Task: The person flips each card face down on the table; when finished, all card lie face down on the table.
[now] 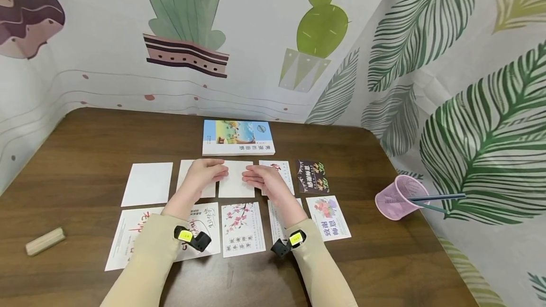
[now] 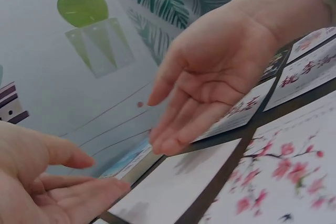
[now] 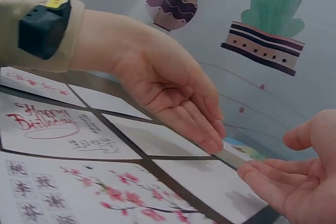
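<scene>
Dark-brown worktop (image 1: 354, 269), bearing all items below. Wooden block (image 1: 45, 241): nearer than the blank white card, well to left. Plum-blossom card (image 1: 243, 229): face up, just in front of the blank white card. Blank white card (image 1: 236, 186): flat, between both hands. Left hand (image 1: 202, 175): at its left edge. Right hand (image 1: 268, 180): at its right edge. Fingers, both hands: loosely extended, palms facing. Blue-covered book (image 1: 238, 135): flat, beyond the blank white card.

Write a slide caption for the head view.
Fingers of the left hand and right hand hover, apart, above a blank white card, with a book beyond.
</scene>
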`<state>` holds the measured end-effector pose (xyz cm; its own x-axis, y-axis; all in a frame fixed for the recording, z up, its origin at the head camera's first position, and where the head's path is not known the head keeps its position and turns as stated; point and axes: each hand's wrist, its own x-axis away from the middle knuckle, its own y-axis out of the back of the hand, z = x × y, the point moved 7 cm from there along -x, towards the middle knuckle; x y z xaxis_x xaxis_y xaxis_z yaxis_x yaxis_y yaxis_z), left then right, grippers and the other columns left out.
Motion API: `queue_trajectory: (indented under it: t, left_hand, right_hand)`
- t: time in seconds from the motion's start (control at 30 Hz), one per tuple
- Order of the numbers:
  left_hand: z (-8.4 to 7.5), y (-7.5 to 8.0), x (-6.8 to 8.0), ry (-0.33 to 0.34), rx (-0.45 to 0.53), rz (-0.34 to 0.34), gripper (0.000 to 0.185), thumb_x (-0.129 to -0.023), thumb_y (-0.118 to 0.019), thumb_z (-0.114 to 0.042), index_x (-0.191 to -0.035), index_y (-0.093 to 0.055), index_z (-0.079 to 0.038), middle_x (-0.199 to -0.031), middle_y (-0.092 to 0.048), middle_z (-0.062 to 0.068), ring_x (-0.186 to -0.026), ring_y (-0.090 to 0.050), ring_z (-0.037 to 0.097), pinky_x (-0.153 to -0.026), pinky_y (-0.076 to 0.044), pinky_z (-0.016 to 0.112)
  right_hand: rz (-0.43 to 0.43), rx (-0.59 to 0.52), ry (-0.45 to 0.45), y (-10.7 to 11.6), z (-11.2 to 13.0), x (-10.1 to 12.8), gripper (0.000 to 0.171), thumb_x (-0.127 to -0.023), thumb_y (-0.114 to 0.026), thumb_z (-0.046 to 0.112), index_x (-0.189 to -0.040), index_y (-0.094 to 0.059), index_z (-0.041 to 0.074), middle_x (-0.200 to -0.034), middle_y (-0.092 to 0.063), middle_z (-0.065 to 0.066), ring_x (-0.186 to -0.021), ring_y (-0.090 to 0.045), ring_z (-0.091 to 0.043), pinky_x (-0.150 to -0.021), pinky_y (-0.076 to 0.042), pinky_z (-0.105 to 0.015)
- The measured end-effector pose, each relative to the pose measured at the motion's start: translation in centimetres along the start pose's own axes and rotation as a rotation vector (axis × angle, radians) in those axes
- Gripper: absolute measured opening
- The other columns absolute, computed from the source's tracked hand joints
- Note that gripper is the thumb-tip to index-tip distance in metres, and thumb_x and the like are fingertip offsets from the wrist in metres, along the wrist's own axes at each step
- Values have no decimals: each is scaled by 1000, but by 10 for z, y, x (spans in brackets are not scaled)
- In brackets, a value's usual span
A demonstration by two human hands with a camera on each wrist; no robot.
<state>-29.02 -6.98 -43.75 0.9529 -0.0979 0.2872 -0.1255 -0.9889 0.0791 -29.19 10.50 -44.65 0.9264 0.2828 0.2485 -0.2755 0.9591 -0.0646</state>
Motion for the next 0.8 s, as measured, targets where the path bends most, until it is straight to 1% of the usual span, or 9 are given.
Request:
queue_trajectory:
  t: [0.13, 0.23, 0.4, 0.53, 0.67, 0.8]
  left_hand:
    - [1, -16, -2, -30, 49, 6, 40, -101, -49, -10, -135, -49, 11, -129, -59, 29, -116, -63, 31, -101, -52, 34]
    - [5, -29, -2, -38, 57, 20, 39, -101, -48, -10, -134, -51, 11, -127, -61, 29, -112, -66, 30, -99, -53, 34]
    - [10, -48, -2, -17, 90, 7, 36, -100, -51, -10, -131, -55, 9, -124, -63, 27, -106, -68, 26, -97, -55, 32]
    - [9, -63, -4, -11, 127, -2, 36, -99, -51, -8, -131, -56, 8, -122, -64, 26, -106, -67, 26, -95, -56, 31]
    - [4, -81, -7, -27, 163, -7, 35, -97, -53, -6, -129, -56, 9, -122, -64, 26, -109, -66, 31, -96, -55, 32]
    - [0, -98, -8, -36, 177, -15, 35, -96, -54, -5, -127, -58, 9, -120, -64, 26, -110, -65, 33, -98, -55, 35]
  right_hand:
    - [-25, 10, 5, 13, 3, 2, 42, -103, -44, 16, -135, -49, -12, -129, -57, -32, -108, -67, -23, -100, -53, -31]
    - [-53, 10, -3, 25, 3, 4, 42, -103, -46, 15, -135, -48, -12, -129, -57, -32, -108, -67, -23, -100, -53, -31]
    - [-109, 20, -2, 50, 4, 7, 41, -102, -45, 11, -133, -48, -15, -128, -56, -35, -101, -69, -20, -96, -55, -28]
    - [-152, 72, 3, 74, 5, 12, 41, -102, -44, 10, -133, -47, -16, -127, -57, -35, -98, -69, -17, -92, -56, -25]
    - [-187, 136, 1, 97, 6, 18, 42, -103, -43, 12, -135, -45, -15, -129, -56, -34, -104, -69, -20, -91, -56, -23]
    - [-226, 154, -19, 116, 6, 23, 43, -105, -42, 14, -137, -44, -14, -132, -54, -34, -114, -65, -27, -93, -55, -22]
